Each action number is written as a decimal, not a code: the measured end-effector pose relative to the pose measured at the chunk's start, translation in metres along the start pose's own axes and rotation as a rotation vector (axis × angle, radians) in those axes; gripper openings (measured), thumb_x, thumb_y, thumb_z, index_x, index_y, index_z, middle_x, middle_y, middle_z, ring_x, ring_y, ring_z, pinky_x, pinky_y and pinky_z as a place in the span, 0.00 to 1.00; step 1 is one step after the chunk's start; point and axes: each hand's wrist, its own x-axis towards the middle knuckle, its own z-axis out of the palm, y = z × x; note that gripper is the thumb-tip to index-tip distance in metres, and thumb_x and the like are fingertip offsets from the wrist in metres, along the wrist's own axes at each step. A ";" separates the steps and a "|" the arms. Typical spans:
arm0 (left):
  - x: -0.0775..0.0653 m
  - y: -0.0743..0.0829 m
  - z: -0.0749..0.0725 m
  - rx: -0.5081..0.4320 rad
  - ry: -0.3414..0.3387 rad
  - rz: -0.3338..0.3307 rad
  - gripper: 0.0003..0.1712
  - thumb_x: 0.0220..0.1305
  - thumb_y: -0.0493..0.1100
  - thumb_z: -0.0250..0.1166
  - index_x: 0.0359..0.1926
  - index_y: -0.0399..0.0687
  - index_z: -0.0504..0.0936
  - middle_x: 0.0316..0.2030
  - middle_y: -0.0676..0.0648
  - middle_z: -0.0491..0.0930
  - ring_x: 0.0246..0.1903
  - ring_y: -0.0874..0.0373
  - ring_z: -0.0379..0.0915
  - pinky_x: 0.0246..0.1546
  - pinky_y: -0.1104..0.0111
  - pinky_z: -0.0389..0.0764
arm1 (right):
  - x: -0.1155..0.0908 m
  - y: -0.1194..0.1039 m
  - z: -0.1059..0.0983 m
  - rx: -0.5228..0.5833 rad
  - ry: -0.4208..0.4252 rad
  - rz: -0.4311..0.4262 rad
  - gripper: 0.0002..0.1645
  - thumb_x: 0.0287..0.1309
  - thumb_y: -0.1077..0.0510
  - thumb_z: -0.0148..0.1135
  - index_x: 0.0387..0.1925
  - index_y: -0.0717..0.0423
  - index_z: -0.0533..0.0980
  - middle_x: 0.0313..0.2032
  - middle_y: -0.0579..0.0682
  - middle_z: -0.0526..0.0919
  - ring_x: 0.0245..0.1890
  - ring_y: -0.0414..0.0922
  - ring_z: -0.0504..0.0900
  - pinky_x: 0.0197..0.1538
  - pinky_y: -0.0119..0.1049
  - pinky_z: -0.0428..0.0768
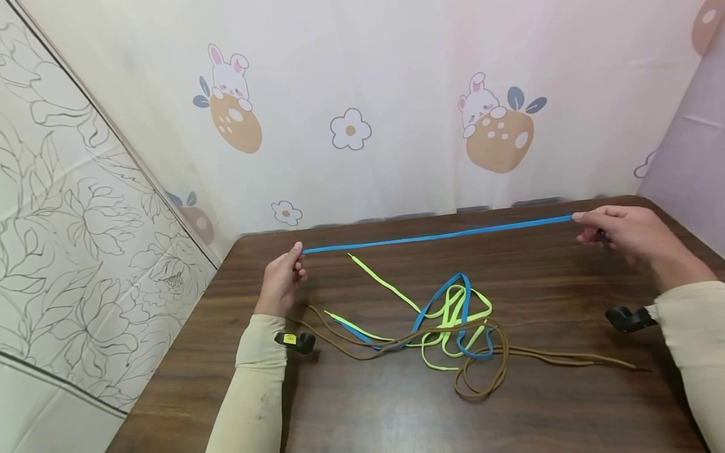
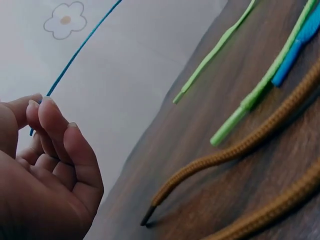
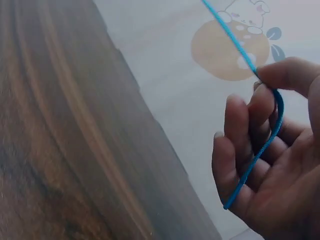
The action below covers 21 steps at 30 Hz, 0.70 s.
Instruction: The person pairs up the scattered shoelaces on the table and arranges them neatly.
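Note:
A flat blue shoelace (image 1: 436,237) is stretched taut between my two hands, above the far part of the table. My left hand (image 1: 281,277) pinches one end between thumb and fingers; in the left wrist view a short tip of the blue shoelace (image 2: 75,55) pokes out below the pinch. On the other side my right hand (image 1: 629,233) pinches the lace near its other end. The right wrist view shows the loose tail of this blue shoelace (image 3: 265,142) hanging across the palm, its tip by the little finger.
On the wooden table (image 1: 396,409) lies a loose tangle of a yellow-green shoelace (image 1: 385,283), another blue shoelace (image 1: 433,302) and brown round laces (image 1: 544,353). A curtain with rabbit prints (image 1: 396,75) hangs behind the table, and a floral panel (image 1: 96,207) stands at left.

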 end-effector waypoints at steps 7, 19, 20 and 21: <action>0.004 -0.004 -0.002 0.002 0.028 -0.017 0.19 0.66 0.54 0.69 0.27 0.44 0.79 0.21 0.53 0.71 0.20 0.63 0.70 0.26 0.72 0.74 | 0.005 0.008 -0.001 -0.184 -0.028 -0.005 0.23 0.68 0.36 0.58 0.35 0.49 0.84 0.27 0.40 0.85 0.28 0.37 0.83 0.31 0.37 0.79; 0.006 -0.009 -0.006 0.053 0.060 -0.017 0.23 0.64 0.54 0.71 0.33 0.37 0.75 0.21 0.52 0.76 0.19 0.64 0.74 0.26 0.72 0.78 | 0.007 0.014 0.002 -0.270 -0.064 -0.014 0.30 0.74 0.46 0.49 0.47 0.73 0.78 0.28 0.45 0.86 0.27 0.39 0.82 0.31 0.37 0.79; 0.006 -0.009 -0.007 0.051 0.063 -0.015 0.23 0.64 0.54 0.71 0.33 0.38 0.75 0.21 0.52 0.77 0.19 0.64 0.75 0.26 0.72 0.78 | 0.007 0.015 0.002 -0.275 -0.068 -0.015 0.31 0.74 0.45 0.49 0.47 0.73 0.78 0.29 0.46 0.86 0.28 0.39 0.82 0.31 0.36 0.80; 0.006 -0.010 -0.007 0.048 0.067 -0.016 0.22 0.64 0.54 0.71 0.32 0.39 0.75 0.21 0.52 0.77 0.20 0.64 0.76 0.26 0.72 0.79 | 0.008 0.015 0.001 -0.276 -0.073 -0.014 0.31 0.74 0.45 0.49 0.47 0.73 0.78 0.29 0.47 0.86 0.28 0.39 0.82 0.32 0.36 0.80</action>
